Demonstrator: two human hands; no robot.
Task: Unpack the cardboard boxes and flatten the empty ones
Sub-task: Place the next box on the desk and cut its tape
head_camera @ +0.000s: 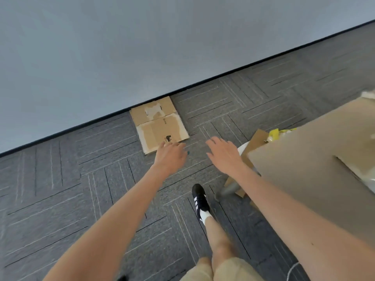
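Reaching forward and down with both arms, palms down: left hand (170,155) over near edge of flattened box (160,126) by wall (121,47), fingers loosely together; right hand (223,157) above carpet (60,179), fingers spread, holding nothing.

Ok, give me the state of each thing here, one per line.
Flattened cardboard box: flat on the carpet, against the wall.
Left hand: open, over the box's near edge, empty.
Right hand: open, fingers spread, empty.
Large cardboard box: at the right, not flattened.
Yellow packing: crumpled, behind that box.
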